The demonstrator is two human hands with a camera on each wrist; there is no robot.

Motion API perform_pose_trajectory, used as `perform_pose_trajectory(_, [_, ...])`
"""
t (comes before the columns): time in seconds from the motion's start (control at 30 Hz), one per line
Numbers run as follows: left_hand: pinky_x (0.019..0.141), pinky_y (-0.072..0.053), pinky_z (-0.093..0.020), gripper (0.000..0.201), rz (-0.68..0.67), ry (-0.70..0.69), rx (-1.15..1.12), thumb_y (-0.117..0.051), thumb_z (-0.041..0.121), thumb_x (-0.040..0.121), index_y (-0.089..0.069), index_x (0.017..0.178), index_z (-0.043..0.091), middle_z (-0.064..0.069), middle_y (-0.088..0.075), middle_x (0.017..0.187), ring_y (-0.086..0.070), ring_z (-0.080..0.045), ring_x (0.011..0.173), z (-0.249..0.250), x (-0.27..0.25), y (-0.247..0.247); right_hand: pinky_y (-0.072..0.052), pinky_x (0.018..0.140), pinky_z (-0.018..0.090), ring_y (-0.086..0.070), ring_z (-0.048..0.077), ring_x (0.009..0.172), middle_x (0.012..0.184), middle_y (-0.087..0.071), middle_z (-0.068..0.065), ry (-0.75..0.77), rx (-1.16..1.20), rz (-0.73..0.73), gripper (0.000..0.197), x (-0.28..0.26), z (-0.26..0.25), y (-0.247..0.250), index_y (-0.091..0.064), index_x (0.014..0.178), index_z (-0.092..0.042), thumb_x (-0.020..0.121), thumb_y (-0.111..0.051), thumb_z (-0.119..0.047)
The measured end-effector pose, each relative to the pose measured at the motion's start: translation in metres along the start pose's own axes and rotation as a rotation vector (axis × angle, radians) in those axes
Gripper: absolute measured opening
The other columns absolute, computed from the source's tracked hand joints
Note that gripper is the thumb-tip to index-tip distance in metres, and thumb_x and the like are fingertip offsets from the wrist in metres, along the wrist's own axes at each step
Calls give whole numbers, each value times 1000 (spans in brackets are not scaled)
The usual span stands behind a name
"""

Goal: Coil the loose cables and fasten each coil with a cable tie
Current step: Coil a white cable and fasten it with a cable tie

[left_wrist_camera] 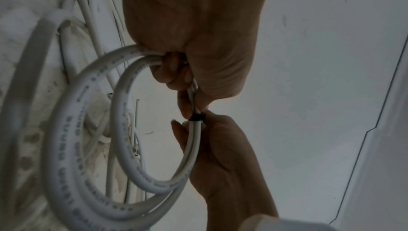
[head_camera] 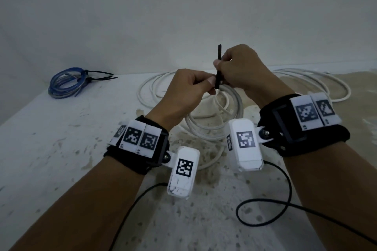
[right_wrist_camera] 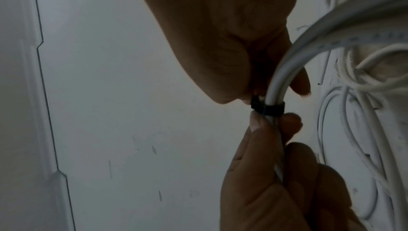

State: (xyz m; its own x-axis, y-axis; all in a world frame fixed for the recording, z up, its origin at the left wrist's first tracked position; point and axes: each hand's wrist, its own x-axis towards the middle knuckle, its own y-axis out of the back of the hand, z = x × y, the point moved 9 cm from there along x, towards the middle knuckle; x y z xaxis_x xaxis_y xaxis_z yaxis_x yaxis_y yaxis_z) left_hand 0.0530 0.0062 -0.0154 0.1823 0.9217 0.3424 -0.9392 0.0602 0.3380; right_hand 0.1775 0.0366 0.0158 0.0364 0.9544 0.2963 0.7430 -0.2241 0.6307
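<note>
Here, white cable (left_wrist_camera: 123, 140) — printed lettering blurred; black tie (right_wrist_camera: 268, 108) cinched.

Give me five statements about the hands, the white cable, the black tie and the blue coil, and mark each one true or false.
1. A black cable tie is wrapped around the white cable. True.
2. The blue coil lies loose with no tie on it. False: black ties are already fastened on it.
3. The right hand pinches the tail of the tie, which sticks upward. True.
4. The left hand rests flat on the table. False: it is raised and grips the white cable beside the tie.
5. The blue coil lies between the two hands. False: it lies apart, far to the left.
</note>
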Motion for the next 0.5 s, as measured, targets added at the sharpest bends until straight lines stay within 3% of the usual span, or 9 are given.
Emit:
perform_pose_trajectory(0.1, [49, -34, -2, 22, -21, -35, -31, -52, 3, 98, -70, 110, -1, -6, -65, 70, -49, 6, 40, 6, -2, -2, -58, 74, 52, -69, 37, 76, 81, -69, 21, -47, 49, 5, 29, 0, 9, -1, -66, 86, 9, 91, -61, -19])
perform_pose_trajectory(0.17, [51, -36, -2, 22, -34, -41, -34, -53, 2, 97, -69, 111, -2, -9, -67, 75, -51, 6, 42, 7, -3, -1, -59, 70, 52, -69, 37, 71, 79, -69, 22, -80, 69, -9, 28, -1, 12, -3, -66, 89, 10, 90, -62, -18])
perform_pose_trajectory(0.23, [51, -36, -2, 21, -45, -38, -25, -54, 2, 97, -69, 111, -2, -10, -68, 77, -51, 6, 43, 6, -4, 0, -60, 56, 41, -69, 29, 57, 75, -68, 20, -108, 121, -26, 28, -3, 14, -6, -65, 91, 12, 91, -62, -16])
perform_pose_trajectory(0.3, [50, -35, -1, 22, -43, -25, -43, -55, 1, 96, -69, 112, -4, -10, -67, 77, -51, 6, 42, 7, -4, 1, -48, 38, 21, -60, 14, 38, 67, -64, 15, -118, 166, -39, 28, -5, 14, -6, -63, 91, 16, 93, -61, -13])
perform_pose_trajectory(0.37, [48, -35, -1, 22, -23, -4, -100, -54, 0, 96, -68, 112, -7, -10, -66, 76, -52, 5, 41, 7, -3, 3, -37, 33, 13, -52, 5, 30, 63, -59, 10, -118, 211, -35, 27, -7, 13, -5, -64, 90, 14, 95, -60, -13])
perform_pose_trajectory(0.5, [47, -34, -2, 20, 26, 16, -146, -54, 4, 97, -68, 107, -6, -12, -65, 74, -50, 5, 40, 5, 0, 6, -48, 39, 22, -62, 12, 46, 70, -61, 4, -69, 229, 78, 25, -3, 7, 1, -63, 87, 1, 97, -58, -21])
